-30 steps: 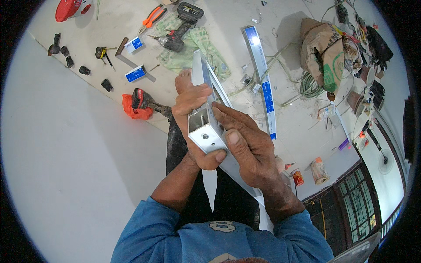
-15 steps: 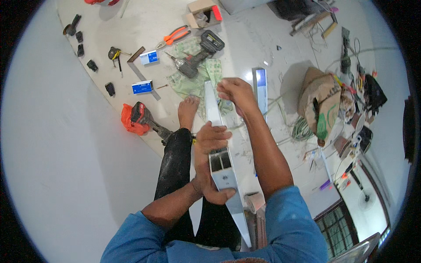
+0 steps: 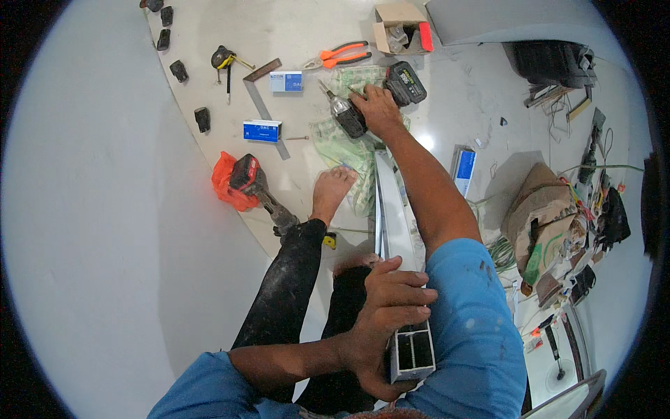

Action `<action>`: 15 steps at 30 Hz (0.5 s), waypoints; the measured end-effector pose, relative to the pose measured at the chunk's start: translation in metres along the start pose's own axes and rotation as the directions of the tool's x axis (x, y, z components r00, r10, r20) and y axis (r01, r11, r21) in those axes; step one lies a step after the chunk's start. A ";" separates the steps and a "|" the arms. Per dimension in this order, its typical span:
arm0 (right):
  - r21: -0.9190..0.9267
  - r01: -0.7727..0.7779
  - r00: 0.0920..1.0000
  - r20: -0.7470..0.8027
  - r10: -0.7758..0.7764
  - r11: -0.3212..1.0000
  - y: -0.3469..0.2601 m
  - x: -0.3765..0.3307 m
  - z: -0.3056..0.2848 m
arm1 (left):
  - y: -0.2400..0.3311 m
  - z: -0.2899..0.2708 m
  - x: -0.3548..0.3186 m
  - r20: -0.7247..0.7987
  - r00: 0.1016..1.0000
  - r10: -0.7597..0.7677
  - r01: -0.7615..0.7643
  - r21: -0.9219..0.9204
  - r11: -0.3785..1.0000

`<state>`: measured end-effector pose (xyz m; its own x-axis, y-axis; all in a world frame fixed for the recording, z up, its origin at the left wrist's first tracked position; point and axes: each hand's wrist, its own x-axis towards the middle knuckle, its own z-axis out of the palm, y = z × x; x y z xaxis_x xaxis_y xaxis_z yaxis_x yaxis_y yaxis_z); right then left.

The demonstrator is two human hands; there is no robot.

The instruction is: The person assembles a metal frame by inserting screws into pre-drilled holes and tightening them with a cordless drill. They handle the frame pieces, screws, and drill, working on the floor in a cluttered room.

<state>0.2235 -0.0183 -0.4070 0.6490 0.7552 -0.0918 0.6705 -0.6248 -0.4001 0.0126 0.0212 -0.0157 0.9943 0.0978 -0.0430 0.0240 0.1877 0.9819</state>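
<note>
One hand alone, the left hand [image 3: 380, 311], steadied a long hollow metal profile [image 3: 396, 220], so the piece could have twisted or slid if that grip loosened while the person leaned forward. Its fingers lay spread across the top and its thumb hooked beneath. The right hand [image 3: 379, 113] reached far ahead, fingers curled around the handle of a cordless drill [image 3: 349, 120]; how tightly, I cannot tell. The drill lay on a rumpled green cloth [image 3: 335, 148]; a careless pull might have dragged the cloth and nudged the profile's far end. A bare foot [image 3: 333, 187] stood just beside the cloth, where a slipping drill could have struck it. The drill's bit might also have scratched the profile's smooth face.

The profile sloped from the person's lap, beside the right sleeve [image 3: 467, 300], toward the cloth, well in from the left edge of the floor [image 3: 481, 84]. It looked pale, silvery and straight-sided. Its near end faced the viewer as an open, dark rectangle, split in two by a thin pale strip. The fisheye view squeezed the far end, so whether it touched cloth or floor was unclear.
</note>
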 end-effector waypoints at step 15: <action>0.506 -0.409 0.912 0.196 0.361 0.759 -0.036 -0.112 -0.278 | -0.013 -0.002 -0.005 0.050 0.991 0.126 -0.133 0.161 0.978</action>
<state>0.2269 -0.1354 -0.1289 0.7634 0.5017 -0.4067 0.0616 -0.6834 -0.7275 0.0069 0.0198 -0.0287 0.9933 0.0720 0.0905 -0.0917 0.0137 0.9957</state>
